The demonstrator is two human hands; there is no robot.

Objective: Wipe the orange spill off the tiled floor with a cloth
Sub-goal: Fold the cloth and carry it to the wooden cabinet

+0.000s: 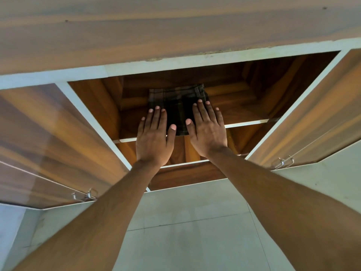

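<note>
hands: both raised overhead w/ fingers spread flat, gripping nothing. left hand [154, 137] and right hand [207, 130] sit side by side, palms facing away toward the open cupboard.

cloth: dark plaid cloth [176, 106], folded, lying on the upper shelf [246, 122] inside the cupboard, approx in the middle of the opening. front edge hangs just over the shelf lip, between the two thumbs.

key relation: cloth lies straight ahead of and between the hands, slightly up/deeper. long axis runs front-to-back into the cupboard, i.e. along the reach direction. right hand nearer: its fingertips [200, 101] overlap the cloth's right part, prob touching, but can't confirm contact from this angle. left fingertips [157, 108] sit at the cloth's left edge, overlapping less.

next move (judgement): close in from both sides or pinch the overhanging front edge w/ the right hand, then draw it toward the body along that axis.

progress (judgement): early stage, cloth not yet picked up; spill and floor not in view.

surroundings: cupboard doors swung open, left door [48, 143] and right door [312, 118], each w/ a metal handle. lower shelf [185, 163] under the wrists looks bare where visible. pale tiled wall [195, 231] below.
</note>
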